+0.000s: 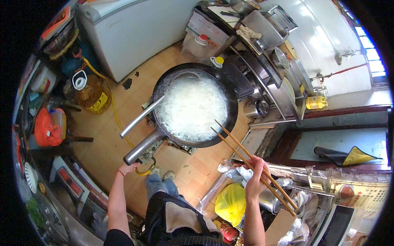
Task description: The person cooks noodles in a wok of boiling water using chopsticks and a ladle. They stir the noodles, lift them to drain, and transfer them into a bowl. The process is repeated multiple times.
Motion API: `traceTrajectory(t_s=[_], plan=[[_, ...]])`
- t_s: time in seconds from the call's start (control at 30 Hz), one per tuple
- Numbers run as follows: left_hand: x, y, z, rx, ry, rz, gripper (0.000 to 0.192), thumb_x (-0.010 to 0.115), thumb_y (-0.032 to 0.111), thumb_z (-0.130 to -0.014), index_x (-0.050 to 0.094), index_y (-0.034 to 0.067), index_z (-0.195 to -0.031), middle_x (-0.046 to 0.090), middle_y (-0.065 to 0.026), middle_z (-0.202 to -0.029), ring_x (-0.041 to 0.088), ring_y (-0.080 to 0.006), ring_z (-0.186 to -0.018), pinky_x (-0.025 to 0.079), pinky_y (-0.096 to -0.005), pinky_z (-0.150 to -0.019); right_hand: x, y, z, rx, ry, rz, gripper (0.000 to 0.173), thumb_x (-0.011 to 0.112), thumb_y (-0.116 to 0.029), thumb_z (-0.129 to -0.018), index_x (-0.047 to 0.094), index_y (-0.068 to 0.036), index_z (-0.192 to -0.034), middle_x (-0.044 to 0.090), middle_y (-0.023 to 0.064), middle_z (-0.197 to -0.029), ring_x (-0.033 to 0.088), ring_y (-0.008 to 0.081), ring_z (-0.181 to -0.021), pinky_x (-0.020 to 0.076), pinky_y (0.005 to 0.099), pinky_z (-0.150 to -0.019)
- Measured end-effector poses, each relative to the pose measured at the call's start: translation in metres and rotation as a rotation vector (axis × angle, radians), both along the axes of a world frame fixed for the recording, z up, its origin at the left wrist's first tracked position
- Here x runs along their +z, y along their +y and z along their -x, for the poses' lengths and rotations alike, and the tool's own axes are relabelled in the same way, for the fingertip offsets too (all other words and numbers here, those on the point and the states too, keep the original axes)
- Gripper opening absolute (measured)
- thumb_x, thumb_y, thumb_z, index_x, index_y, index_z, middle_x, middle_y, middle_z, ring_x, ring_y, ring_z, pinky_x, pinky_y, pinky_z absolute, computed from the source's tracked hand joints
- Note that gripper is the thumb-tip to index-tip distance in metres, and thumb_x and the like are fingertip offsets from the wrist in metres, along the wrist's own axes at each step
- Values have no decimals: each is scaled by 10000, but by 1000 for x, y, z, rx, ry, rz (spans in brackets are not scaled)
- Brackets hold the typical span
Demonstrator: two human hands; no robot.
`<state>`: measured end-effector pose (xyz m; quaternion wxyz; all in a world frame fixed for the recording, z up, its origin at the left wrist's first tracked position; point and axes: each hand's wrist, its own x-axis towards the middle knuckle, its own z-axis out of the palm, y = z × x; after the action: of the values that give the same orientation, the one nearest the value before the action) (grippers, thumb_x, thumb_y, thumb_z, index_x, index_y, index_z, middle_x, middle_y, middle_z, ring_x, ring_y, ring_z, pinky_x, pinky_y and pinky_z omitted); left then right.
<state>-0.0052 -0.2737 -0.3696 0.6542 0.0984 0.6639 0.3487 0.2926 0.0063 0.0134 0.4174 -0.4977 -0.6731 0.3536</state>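
Note:
A dark wok (233, 107) with a long handle (144, 146) stands in front of me, full of white, frothing liquid (192, 107). A metal-handled ladle or strainer (142, 116) lies in it, its shaft resting over the left rim. My right hand (258, 175) grips a pair of long wooden chopsticks (238, 147), their tips over the wok's near right edge. Just below the end of the wok handle is my left hand (128, 168), next to a dark fitting and the yellow gas hose (143, 172). Its fingers are partly hidden, so their grip is unclear.
A large oil bottle (94, 95) stands on the floor at left, near a white chest freezer (138, 37). Metal shelving (261, 89) runs along the right. Near my right arm are a yellow plastic bag (231, 203) and a metal pot (271, 200).

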Motion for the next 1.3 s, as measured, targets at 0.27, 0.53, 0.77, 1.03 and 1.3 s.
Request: traceTrajectory(t_s=[0.27, 0.53, 0.77, 1.03, 1.3], plan=[[-1, -2, -7, 74, 55, -137, 357, 689, 218, -816, 519, 116, -1113, 427, 64, -650, 358, -44, -526, 280, -219, -450, -18, -16, 32, 276, -102, 16, 187, 495, -80, -944, 614, 64, -952, 630, 133, -822, 656, 183, -689, 536, 270, -642], [-32, -12, -28, 191, 238, -282, 363, 676, 100, -821, 524, 35, -1144, 535, 5, -940, 490, -126, -857, 415, -277, -789, -9, -13, 31, 157, 68, 48, 239, 464, -117, -966, 602, 77, -987, 620, 137, -875, 650, 193, -736, 539, 294, -683], [-19, -8, -34, 174, 370, -149, 298, 695, 54, -767, 604, -1, -1045, 650, -62, -941, 600, -159, -867, 488, -319, -776, -5, -16, 30, 118, -77, -98, 311, 447, -204, -982, 597, 65, -1030, 638, 129, -886, 642, 183, -753, 535, 298, -704], [9, 3, -17, 138, 198, -218, 227, 700, 160, -807, 500, 59, -840, 447, 16, -735, 448, -114, -674, 397, -285, -603, -21, -2, 51, 154, -228, -111, 149, 536, -89, -925, 627, 28, -936, 635, 147, -807, 632, 166, -667, 499, 271, -606], [9, -5, -42, 121, 480, -103, 514, 640, 150, -839, 447, -38, -1277, 579, -122, -941, 539, -177, -779, 456, -322, -719, -35, -9, 38, 152, -182, -35, 180, 515, -88, -938, 626, 51, -960, 638, 134, -813, 651, 174, -700, 522, 263, -642]])
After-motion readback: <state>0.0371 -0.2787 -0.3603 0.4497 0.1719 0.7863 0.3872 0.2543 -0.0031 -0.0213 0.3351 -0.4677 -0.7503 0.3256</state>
